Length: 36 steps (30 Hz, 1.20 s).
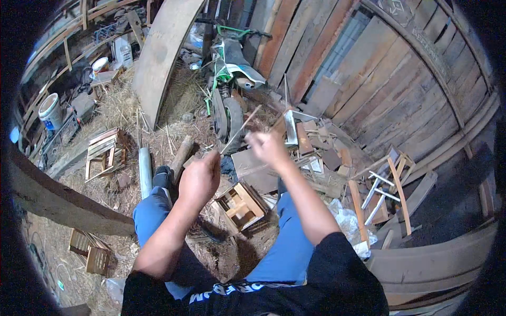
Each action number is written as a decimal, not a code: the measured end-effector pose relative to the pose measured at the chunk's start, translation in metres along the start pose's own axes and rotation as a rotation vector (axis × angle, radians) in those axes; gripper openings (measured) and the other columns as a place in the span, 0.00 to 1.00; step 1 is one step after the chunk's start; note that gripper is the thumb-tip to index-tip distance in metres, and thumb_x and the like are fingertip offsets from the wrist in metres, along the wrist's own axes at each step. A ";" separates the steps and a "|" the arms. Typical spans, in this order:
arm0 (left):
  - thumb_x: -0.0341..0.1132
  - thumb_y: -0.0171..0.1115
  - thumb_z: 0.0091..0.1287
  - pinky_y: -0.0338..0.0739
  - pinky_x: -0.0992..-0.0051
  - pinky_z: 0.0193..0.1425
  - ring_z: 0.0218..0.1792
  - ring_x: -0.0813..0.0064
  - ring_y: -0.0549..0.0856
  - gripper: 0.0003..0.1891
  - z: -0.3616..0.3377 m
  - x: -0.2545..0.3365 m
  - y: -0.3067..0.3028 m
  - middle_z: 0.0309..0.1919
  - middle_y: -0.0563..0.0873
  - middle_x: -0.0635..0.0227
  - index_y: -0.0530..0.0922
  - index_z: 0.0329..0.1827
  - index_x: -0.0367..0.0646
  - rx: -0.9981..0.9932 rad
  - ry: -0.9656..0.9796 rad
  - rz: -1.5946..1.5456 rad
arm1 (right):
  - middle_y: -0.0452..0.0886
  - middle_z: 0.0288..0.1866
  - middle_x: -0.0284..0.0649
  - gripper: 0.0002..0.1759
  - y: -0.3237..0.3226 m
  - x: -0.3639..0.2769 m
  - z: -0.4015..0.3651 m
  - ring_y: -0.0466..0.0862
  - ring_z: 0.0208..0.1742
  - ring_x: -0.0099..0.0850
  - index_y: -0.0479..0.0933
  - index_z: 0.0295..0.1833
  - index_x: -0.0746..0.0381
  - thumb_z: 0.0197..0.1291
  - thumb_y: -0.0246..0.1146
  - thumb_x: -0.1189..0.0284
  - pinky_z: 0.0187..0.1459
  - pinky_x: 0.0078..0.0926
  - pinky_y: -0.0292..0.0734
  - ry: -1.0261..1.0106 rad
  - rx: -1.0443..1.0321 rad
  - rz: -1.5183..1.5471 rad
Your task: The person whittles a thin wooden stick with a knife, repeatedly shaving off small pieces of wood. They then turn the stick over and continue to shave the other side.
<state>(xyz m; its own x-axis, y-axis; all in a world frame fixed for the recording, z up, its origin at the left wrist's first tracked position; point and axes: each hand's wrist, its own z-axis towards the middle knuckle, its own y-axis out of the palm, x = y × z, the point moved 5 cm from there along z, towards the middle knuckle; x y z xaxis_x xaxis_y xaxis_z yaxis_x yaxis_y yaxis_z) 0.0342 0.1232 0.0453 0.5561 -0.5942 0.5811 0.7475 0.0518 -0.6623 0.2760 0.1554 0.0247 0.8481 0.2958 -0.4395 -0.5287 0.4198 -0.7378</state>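
My left hand [199,178] is closed, with its fingers curled; a thin wooden stick [242,128] rises from beside it toward the upper right. My right hand [266,150] is raised to the right of it and smeared by motion, so its fingers cannot be made out. Below and between the hands, a small wooden crate [240,208] made of slats rests on the ground between my legs. A round log [182,154] lies just beyond my left hand.
A green and white motorbike [232,63] stands ahead, beside a leaning board [161,58]. Scrap wood [321,142] is piled at right, near a white and wooden frame [380,195]. More slatted crates [105,152] lie at left, below a white bucket [50,111].
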 end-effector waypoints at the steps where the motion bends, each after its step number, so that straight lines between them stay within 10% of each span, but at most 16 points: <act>1: 0.33 0.60 0.73 0.78 0.43 0.38 0.34 0.37 0.85 0.06 0.001 -0.002 0.000 0.29 0.84 0.41 0.77 0.41 0.40 -0.005 -0.001 -0.012 | 0.86 0.29 0.55 0.33 0.004 -0.003 0.001 0.88 0.33 0.55 0.88 0.37 0.61 0.75 0.56 0.42 0.38 0.53 0.80 -0.018 -0.014 -0.057; 6: 0.33 0.60 0.74 0.77 0.45 0.39 0.37 0.36 0.84 0.07 0.001 -0.003 0.001 0.31 0.84 0.41 0.78 0.44 0.38 -0.046 -0.028 -0.130 | 0.86 0.35 0.59 0.38 -0.025 0.054 0.016 0.87 0.39 0.59 0.87 0.38 0.65 0.77 0.50 0.41 0.39 0.50 0.77 0.391 0.063 -0.132; 8: 0.33 0.59 0.74 0.77 0.47 0.41 0.39 0.35 0.84 0.07 -0.001 0.002 0.004 0.32 0.84 0.40 0.78 0.45 0.37 -0.097 -0.133 -0.229 | 0.79 0.20 0.45 0.40 -0.008 0.111 0.005 0.77 0.21 0.39 0.77 0.26 0.64 0.76 0.52 0.38 0.29 0.41 0.70 0.425 0.217 -0.036; 11: 0.34 0.55 0.80 0.76 0.63 0.37 0.30 0.61 0.83 0.10 0.000 -0.018 0.026 0.28 0.83 0.58 0.78 0.43 0.36 -0.181 -0.232 -0.522 | 0.67 0.17 0.27 0.35 -0.004 0.105 -0.004 0.67 0.19 0.22 0.71 0.23 0.55 0.77 0.53 0.40 0.25 0.26 0.59 0.637 0.254 0.524; 16: 0.34 0.51 0.85 0.64 0.79 0.29 0.25 0.86 0.69 0.08 0.001 -0.005 0.033 0.25 0.71 0.77 0.76 0.50 0.41 -0.288 -0.415 -1.092 | 0.59 0.19 0.18 0.30 -0.011 0.053 0.000 0.60 0.20 0.13 0.65 0.25 0.48 0.79 0.53 0.42 0.22 0.20 0.49 0.502 0.238 0.682; 27: 0.38 0.48 0.85 0.59 0.81 0.21 0.20 0.87 0.66 0.09 0.000 -0.001 0.037 0.26 0.72 0.79 0.75 0.48 0.45 -0.353 -0.493 -1.140 | 0.59 0.19 0.19 0.30 -0.016 0.035 0.000 0.57 0.16 0.13 0.64 0.28 0.49 0.80 0.50 0.41 0.19 0.18 0.48 0.574 0.299 0.873; 36: 0.37 0.51 0.85 0.62 0.81 0.27 0.25 0.87 0.70 0.08 0.005 -0.004 0.044 0.28 0.74 0.77 0.76 0.52 0.44 -0.222 -0.391 -1.106 | 0.65 0.23 0.27 0.29 -0.015 0.012 -0.004 0.64 0.27 0.18 0.70 0.28 0.61 0.81 0.56 0.52 0.30 0.25 0.61 0.186 0.083 0.506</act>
<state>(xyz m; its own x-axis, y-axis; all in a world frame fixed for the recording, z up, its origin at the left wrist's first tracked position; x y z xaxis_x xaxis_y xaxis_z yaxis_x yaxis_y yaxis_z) 0.0668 0.1322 0.0161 -0.2479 0.0573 0.9671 0.8332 -0.4968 0.2430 0.2945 0.1495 0.0282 0.4747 0.3252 -0.8179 -0.8670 0.3329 -0.3708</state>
